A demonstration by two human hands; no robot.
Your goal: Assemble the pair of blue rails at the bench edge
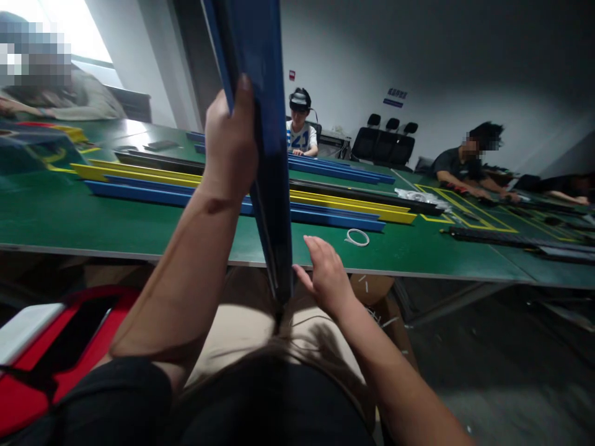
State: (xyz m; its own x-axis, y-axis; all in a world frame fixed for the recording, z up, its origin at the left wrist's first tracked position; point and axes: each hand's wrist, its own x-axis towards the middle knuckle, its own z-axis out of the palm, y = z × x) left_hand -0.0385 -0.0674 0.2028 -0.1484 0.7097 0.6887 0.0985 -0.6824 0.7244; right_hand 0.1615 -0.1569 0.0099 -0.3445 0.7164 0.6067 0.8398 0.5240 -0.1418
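You are apparently steadying a near-upright blue channel rail [273, 148], left hand [231, 145] clasping it, right hand [326, 272] hovering nearby, fingers apart; moving it is likely calling for control.

A rail [267, 124] rises before the table [41, 214], left hand [232, 145] around its left edge, right hand [328, 275] just right of its lower end. Behind it, strips [344, 220] lie side by side on the table — a ring [367, 238] nearer, what may be plastic wrap [416, 197] by their right ends. Beyond sits a co-worker [300, 137].
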